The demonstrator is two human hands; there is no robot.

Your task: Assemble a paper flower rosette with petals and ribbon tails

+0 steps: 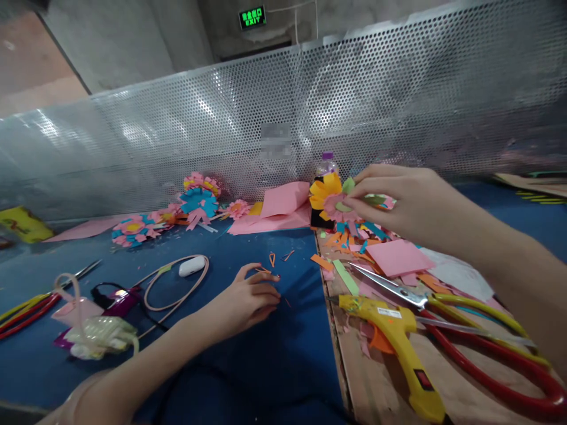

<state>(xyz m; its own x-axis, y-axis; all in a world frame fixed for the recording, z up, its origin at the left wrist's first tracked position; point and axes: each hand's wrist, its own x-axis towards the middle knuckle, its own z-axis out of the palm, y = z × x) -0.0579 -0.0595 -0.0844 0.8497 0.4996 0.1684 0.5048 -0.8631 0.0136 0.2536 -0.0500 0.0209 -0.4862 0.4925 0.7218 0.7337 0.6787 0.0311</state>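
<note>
My right hand is closed, pinching a paper flower with yellow-orange and pink petals and a green centre. Green leaf-like paper shows by its fingertips. My left hand is low over the blue tabletop, its fingers bent and apart. A thin orange paper loop lies by its farthest finger; whether they touch I cannot tell. Just beyond are another small orange loop and a thin folded strip. Below my right arm are a yellow glue gun and large scissors with red and yellow handles.
Finished paper flowers and pink sheets line the perforated metal panel. A bottle stands behind the held flower. Paper scraps and a pink pad lie right. Left are a white earphone case, cables and more scissors.
</note>
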